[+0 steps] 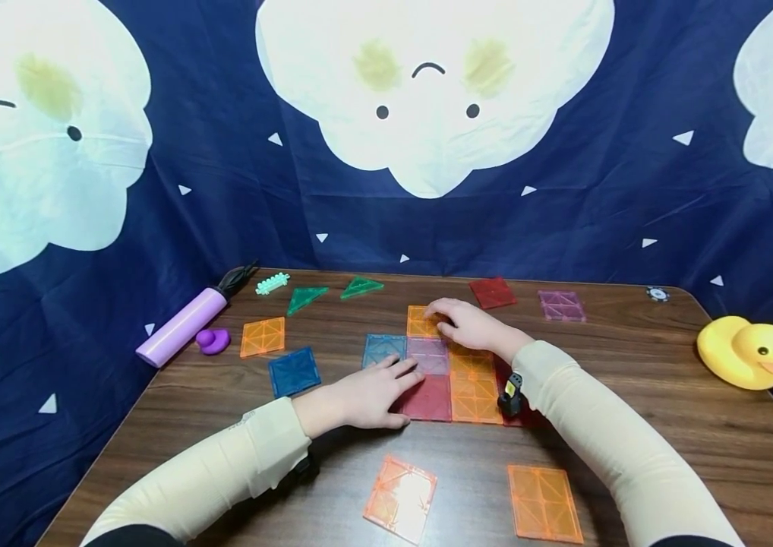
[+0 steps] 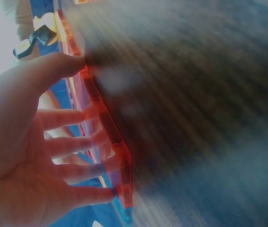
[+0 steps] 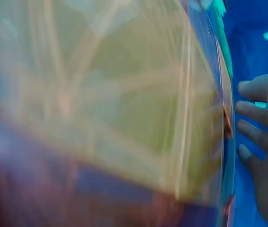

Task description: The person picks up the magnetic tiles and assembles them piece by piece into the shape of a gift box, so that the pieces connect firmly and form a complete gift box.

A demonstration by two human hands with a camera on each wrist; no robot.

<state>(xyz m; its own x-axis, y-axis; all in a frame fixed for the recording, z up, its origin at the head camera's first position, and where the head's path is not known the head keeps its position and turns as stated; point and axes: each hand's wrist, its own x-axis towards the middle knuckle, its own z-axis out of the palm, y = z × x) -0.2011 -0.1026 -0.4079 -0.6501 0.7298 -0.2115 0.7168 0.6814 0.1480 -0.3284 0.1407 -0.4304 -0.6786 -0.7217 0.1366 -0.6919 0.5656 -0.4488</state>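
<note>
Several see-through square tiles lie edge to edge mid-table in the head view. My left hand (image 1: 371, 393) rests with spread fingers on the left side of this group, over a red tile (image 1: 433, 401) and by a blue tile (image 1: 381, 348). In the left wrist view, the straight fingers of the left hand (image 2: 34, 142) touch the red tile's edge. At the far side, my right hand (image 1: 471, 325) reaches over an orange tile (image 1: 418, 322), its fingers loosely bent at that tile's right edge. A purple tile (image 1: 427, 355) and an orange tile (image 1: 475, 399) adjoin. Blur hides the right fingertips' contact.
Two loose orange tiles, a left one (image 1: 400, 497) and a right one (image 1: 545, 503), lie nearest me. A dark blue tile (image 1: 294, 372), purple toy duck (image 1: 212, 341) and lilac cylinder (image 1: 181, 327) are left. A yellow duck (image 1: 745, 353) sits at right; a red tile (image 1: 493, 292) lies behind.
</note>
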